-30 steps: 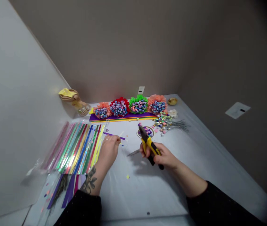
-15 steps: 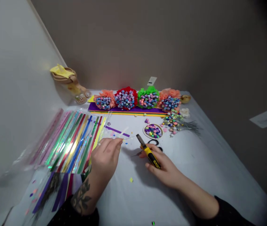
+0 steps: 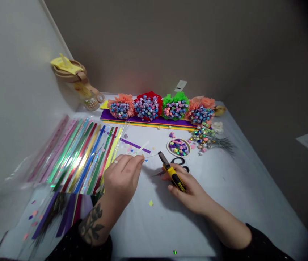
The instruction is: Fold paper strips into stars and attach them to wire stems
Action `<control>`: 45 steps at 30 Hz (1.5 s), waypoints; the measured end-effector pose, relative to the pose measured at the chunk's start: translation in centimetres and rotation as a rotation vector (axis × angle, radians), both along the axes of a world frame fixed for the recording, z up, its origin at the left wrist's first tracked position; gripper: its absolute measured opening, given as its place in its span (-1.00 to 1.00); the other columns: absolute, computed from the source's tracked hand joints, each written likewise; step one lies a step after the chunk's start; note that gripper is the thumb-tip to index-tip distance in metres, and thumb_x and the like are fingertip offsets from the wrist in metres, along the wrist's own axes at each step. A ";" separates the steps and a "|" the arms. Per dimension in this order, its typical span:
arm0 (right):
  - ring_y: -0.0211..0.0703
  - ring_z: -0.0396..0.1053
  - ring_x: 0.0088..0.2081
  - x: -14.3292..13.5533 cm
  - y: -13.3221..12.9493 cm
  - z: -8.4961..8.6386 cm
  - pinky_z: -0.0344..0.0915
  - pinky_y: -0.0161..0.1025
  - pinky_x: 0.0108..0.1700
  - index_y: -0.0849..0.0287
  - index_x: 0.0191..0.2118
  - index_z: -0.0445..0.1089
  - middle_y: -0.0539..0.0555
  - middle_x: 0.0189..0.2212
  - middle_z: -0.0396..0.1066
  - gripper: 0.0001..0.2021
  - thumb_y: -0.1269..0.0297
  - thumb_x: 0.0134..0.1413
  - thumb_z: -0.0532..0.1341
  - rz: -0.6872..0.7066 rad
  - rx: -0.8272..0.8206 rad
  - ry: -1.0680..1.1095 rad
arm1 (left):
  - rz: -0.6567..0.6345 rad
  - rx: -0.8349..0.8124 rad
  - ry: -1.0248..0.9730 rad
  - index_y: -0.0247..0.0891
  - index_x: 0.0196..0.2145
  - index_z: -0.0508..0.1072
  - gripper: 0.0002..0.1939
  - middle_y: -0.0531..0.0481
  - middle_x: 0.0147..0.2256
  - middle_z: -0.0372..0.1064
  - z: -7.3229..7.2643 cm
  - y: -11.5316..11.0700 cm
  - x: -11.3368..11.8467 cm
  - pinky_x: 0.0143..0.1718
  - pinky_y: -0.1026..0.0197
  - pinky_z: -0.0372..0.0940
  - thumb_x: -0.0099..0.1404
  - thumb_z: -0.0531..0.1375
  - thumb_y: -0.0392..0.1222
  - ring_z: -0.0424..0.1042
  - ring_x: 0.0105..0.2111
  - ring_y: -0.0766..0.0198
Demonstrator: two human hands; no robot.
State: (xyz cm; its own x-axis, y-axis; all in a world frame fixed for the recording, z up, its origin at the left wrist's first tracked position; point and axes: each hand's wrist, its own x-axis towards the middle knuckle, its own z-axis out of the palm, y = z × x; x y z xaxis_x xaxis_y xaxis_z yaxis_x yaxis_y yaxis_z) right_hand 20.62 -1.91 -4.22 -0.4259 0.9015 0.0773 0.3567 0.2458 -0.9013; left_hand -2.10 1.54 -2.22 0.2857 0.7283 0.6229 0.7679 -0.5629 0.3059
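Note:
My left hand (image 3: 122,177) is closed in a pinch on a thin wire (image 3: 151,156), whose free end points right toward the blade. In my right hand (image 3: 188,190) is a yellow-and-black utility knife (image 3: 176,179), its blade end angled up and to the left. Behind the right fingers lie scissors (image 3: 177,160), partly hidden, with black handle loops. Beyond the wire are a purple paper strip (image 3: 134,145) and a short white strip (image 3: 143,146). A round dish (image 3: 168,150) of small coloured paper stars stands past the knife.
Shiny coloured strips (image 3: 79,159) in clear plastic cover the left side, with dark wires and purple strips below. Bouquets of paper stars (image 3: 147,106) line the back on coloured sheets. Star-tipped wire stems (image 3: 221,143) lie at right. A lidded tumbler (image 3: 68,72) stands back left.
The whole view has shifted slightly, with the far items higher. My left hand still pinches the wire and my right hand still holds the knife, both almost in place.

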 end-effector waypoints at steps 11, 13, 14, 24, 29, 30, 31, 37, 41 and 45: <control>-0.07 0.34 -0.08 -0.3 0.2 0.1 0.29 -0.15 -0.04 0.16 -0.18 0.37 0.16 -0.11 0.29 -0.82 0.39 0.07 0.12 -0.004 0.004 -0.007 | 0.004 0.007 0.021 -0.31 -0.21 0.43 -0.88 -0.05 -0.42 0.47 0.3 0.0 0.2 -0.34 0.19 0.31 0.28 0.15 -0.34 0.44 -0.38 0.22; -0.07 0.34 -0.10 -0.4 0.1 0.2 0.30 -0.14 -0.04 0.16 -0.18 0.37 0.16 -0.12 0.30 -0.82 0.38 0.06 0.12 -0.001 -0.004 -0.018 | 0.003 0.007 0.023 -0.30 -0.21 0.43 -0.88 -0.05 -0.43 0.47 0.3 0.0 0.2 -0.34 0.19 0.31 0.29 0.14 -0.33 0.44 -0.38 0.23; -0.07 0.35 -0.11 -0.4 0.1 0.2 0.30 -0.13 -0.05 0.16 -0.19 0.37 0.16 -0.13 0.30 -0.82 0.38 0.06 0.12 0.001 -0.007 -0.022 | 0.003 0.009 0.023 -0.30 -0.21 0.43 -0.88 -0.04 -0.43 0.47 0.3 0.0 0.2 -0.34 0.20 0.31 0.29 0.14 -0.33 0.44 -0.39 0.23; -0.06 0.35 -0.12 -0.4 0.1 0.2 0.31 -0.14 -0.07 0.18 -0.22 0.37 0.15 -0.16 0.30 -0.84 0.37 0.06 0.13 -0.006 -0.023 -0.009 | 0.003 -0.005 0.029 -0.28 -0.21 0.43 -0.88 -0.03 -0.42 0.47 0.2 0.0 0.3 -0.33 0.20 0.31 0.28 0.15 -0.33 0.44 -0.38 0.24; -0.07 0.35 -0.14 -0.3 0.1 0.1 0.31 -0.16 -0.10 0.18 -0.23 0.38 0.15 -0.17 0.31 -0.86 0.36 0.06 0.14 -0.015 -0.033 -0.006 | -0.019 -0.028 -0.012 -0.30 -0.21 0.42 -0.88 -0.04 -0.42 0.46 0.3 -0.1 0.3 -0.32 0.19 0.32 0.26 0.17 -0.34 0.42 -0.38 0.22; -0.07 0.35 -0.13 -0.3 0.1 0.2 0.31 -0.16 -0.10 0.18 -0.23 0.38 0.15 -0.17 0.31 -0.86 0.35 0.06 0.14 -0.020 -0.040 0.001 | -0.018 -0.047 -0.029 -0.29 -0.22 0.42 -0.88 -0.04 -0.42 0.45 0.3 -0.2 0.3 -0.32 0.19 0.31 0.27 0.16 -0.34 0.42 -0.38 0.22; -0.07 0.35 -0.14 -0.3 0.1 0.3 0.31 -0.16 -0.10 0.18 -0.24 0.39 0.15 -0.17 0.32 -0.86 0.33 0.07 0.14 -0.024 -0.052 0.013 | -0.016 -0.084 -0.057 -0.28 -0.23 0.43 -0.90 -0.03 -0.42 0.44 0.3 -0.2 0.4 -0.31 0.20 0.31 0.28 0.15 -0.33 0.41 -0.37 0.23; -0.06 0.36 -0.16 -0.5 -0.5 0.8 0.29 -0.13 -0.09 0.19 -0.32 0.43 0.15 -0.21 0.36 -0.73 0.07 0.07 0.19 0.085 -0.344 0.326 | -0.066 -0.614 -0.543 -0.25 -0.39 0.41 -0.89 0.03 -0.47 0.40 0.1 0.0 1.4 -0.47 0.29 0.30 0.27 0.10 -0.30 0.40 -0.48 0.32; -0.16 0.38 -0.36 -0.3 -1.0 0.7 0.34 -0.17 -0.25 0.22 -0.37 0.44 0.16 -0.22 0.37 -0.59 -0.10 -0.04 0.24 0.289 -0.606 0.610 | -0.129 -0.711 -0.688 -0.26 -0.44 0.41 -0.88 0.04 -0.53 0.38 0.2 -0.1 1.8 -0.51 0.29 0.30 0.24 0.12 -0.28 0.38 -0.52 0.32; 0.05 0.28 0.05 0.0 -0.8 0.8 0.19 -0.02 0.09 0.16 -0.09 0.42 0.20 0.00 0.31 -0.58 -0.05 0.07 0.18 0.173 -0.403 0.347 | -0.014 -0.509 -0.612 -0.25 -0.39 0.44 -0.89 0.03 -0.45 0.39 0.4 -0.2 1.3 -0.47 0.31 0.28 0.27 0.13 -0.28 0.39 -0.45 0.33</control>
State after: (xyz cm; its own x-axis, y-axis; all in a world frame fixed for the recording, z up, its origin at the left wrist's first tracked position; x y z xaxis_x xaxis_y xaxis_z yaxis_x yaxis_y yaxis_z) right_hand 20.61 -2.70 -3.39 -0.5815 0.8078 -0.0967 0.0077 -0.1134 -0.9935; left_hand -0.82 1.34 -1.78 0.0115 0.9644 0.2641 0.3740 -0.2491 0.8933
